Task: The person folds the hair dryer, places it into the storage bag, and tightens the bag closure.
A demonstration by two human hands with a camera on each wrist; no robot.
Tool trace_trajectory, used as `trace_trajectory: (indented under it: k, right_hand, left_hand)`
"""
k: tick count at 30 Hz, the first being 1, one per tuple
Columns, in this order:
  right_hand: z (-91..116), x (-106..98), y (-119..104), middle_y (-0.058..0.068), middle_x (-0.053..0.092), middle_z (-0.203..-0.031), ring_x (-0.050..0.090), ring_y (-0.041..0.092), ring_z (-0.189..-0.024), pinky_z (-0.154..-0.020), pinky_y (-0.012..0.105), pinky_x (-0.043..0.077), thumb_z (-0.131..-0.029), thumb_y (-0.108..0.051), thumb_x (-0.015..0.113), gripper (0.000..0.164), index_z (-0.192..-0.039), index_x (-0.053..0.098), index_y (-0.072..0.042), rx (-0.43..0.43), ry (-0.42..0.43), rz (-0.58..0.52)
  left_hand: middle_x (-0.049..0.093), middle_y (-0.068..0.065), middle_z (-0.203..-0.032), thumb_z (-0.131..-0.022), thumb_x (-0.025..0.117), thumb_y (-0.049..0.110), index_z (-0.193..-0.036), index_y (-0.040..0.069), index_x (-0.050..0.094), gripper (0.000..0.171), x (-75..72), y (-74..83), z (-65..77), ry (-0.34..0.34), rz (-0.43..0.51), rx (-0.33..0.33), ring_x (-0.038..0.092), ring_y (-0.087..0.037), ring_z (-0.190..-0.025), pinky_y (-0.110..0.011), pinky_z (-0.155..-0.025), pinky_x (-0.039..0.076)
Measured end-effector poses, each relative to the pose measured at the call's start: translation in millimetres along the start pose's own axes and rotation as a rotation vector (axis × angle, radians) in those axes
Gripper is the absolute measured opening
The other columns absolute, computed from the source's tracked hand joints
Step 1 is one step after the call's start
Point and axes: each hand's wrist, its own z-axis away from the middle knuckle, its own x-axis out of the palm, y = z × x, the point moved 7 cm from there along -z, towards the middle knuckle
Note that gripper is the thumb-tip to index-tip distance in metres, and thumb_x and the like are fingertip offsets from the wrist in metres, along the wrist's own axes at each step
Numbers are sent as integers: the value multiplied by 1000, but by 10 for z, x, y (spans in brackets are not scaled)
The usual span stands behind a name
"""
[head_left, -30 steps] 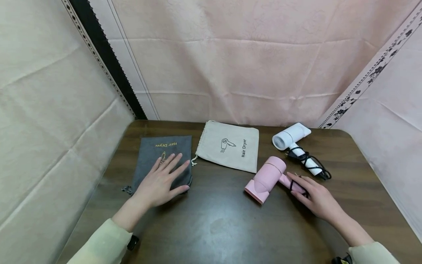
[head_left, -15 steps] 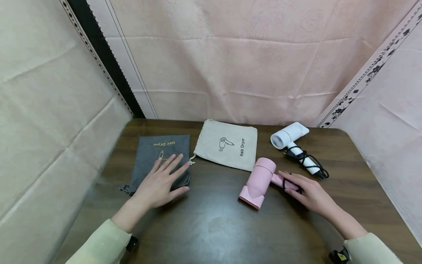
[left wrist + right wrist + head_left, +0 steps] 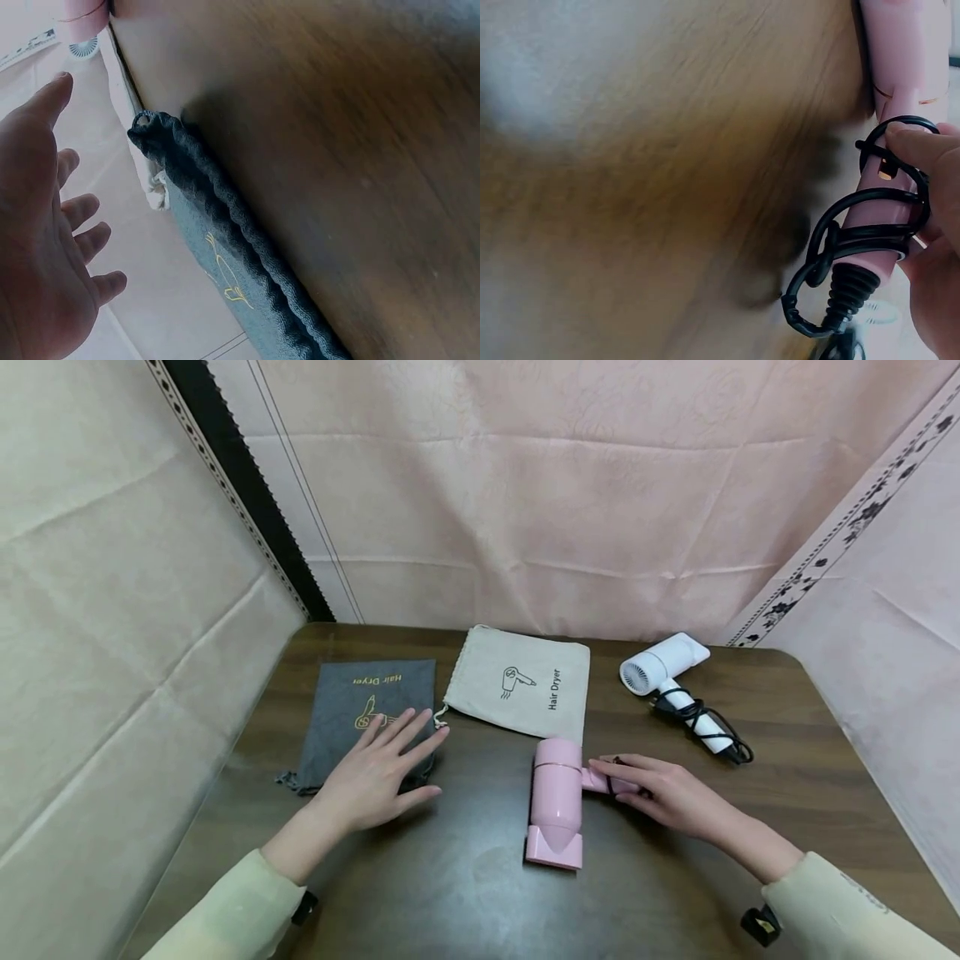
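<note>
My right hand (image 3: 667, 789) grips the handle of a pink hair dryer (image 3: 557, 793), its thumb and fingers around it. The dryer's nozzle points at the near side of the table. A black cord (image 3: 874, 246) is wound about the handle (image 3: 864, 214) in the right wrist view. My left hand (image 3: 375, 781), fingers spread and nearly straight, is over the lower right part of a dark grey drawstring pouch (image 3: 330, 706) with gold "Hair Dryer" print. In the left wrist view a gap shows between that hand (image 3: 45, 225) and the pouch's gathered mouth (image 3: 217, 199).
A cream drawstring pouch (image 3: 517, 685) printed "Hair Dryer" lies flat at the back middle of the brown wooden table (image 3: 465, 893). At the back right is a white hair dryer (image 3: 663, 664), black cord wound on its handle. Cloth drapes (image 3: 525, 502) enclose the table behind and at both sides.
My right hand has drawn the pink hair dryer left and nearer, turning its nozzle from slantwise to straight toward the near side. The left hand has hardly moved.
</note>
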Motion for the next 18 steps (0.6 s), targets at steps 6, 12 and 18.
trace_trajectory:
  k: [6,12,18]
  right_hand:
    - [-181,36,-99,6,70,-135,72,20,-113,-88,38,61,-83,2,87,71,-149,65,-17,-90,-30,-3]
    - [-255,102,-99,11,70,-135,72,26,-115,-88,48,62,-87,-1,85,68,-149,65,-19,-96,-53,44]
    - [-233,99,-111,18,66,-142,69,35,-122,-93,54,60,-85,-2,86,76,-154,60,-20,-83,-46,99]
  left_hand:
    - [23,-8,-177,-101,63,64,-170,27,33,84,31,57,-13,-27,-18,36,23,-33,-163,-65,-127,20]
    - [24,-8,-177,-100,66,62,-170,28,33,85,65,161,-39,-33,-23,98,25,-32,-162,-65,-127,22]
    - [26,-9,-176,-99,68,60,-169,26,34,85,86,332,-116,-26,-44,212,26,-32,-162,-61,-129,20]
